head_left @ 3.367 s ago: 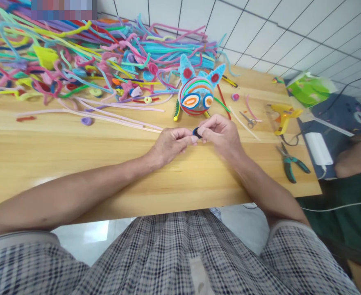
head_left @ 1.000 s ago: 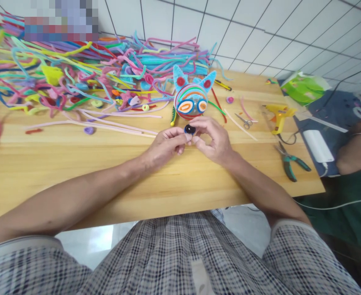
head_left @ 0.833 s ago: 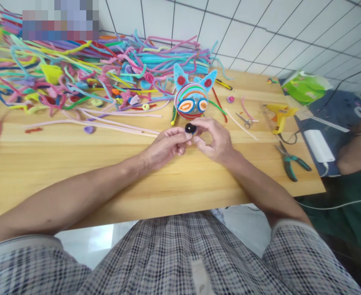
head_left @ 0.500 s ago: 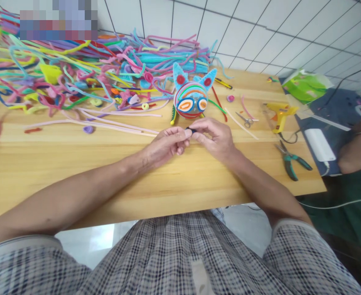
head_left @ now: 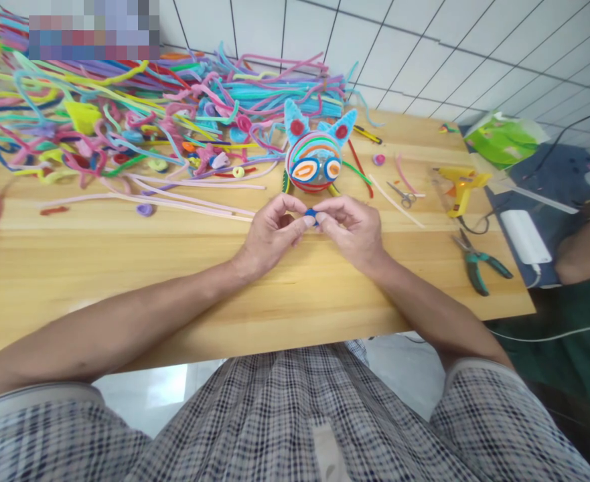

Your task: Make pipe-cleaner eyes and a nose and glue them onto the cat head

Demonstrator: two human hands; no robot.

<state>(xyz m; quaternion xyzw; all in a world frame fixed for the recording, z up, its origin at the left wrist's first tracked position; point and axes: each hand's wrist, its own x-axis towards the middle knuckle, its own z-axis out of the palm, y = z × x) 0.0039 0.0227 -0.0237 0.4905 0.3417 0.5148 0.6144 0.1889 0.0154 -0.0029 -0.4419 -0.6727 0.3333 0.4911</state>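
Between the fingertips of both hands is a small dark blue coil (head_left: 311, 215), probably of pipe cleaner; its details are partly covered by my fingers. My left hand (head_left: 277, 231) pinches it from the left, thumb pressed to the fingers. From the right, my right hand (head_left: 351, 231) grips it the same way. Just behind them stands a round animal figure (head_left: 315, 159) wound in striped pipe cleaners, with blue ears, red ear centres and large blue-rimmed eyes with orange centres.
A heap of coloured pipe cleaners (head_left: 124, 120) covers the table's back left. At the right lie small scissors (head_left: 404, 195), a yellow glue gun (head_left: 460, 187) and pliers (head_left: 480, 262). A white power bank (head_left: 526, 237) is near another person's arm (head_left: 588, 234) at the far right.
My left hand has turned, its fingers now arched above the thumb. The coil between the fingertips shows more of its blue face. My right hand has barely moved.
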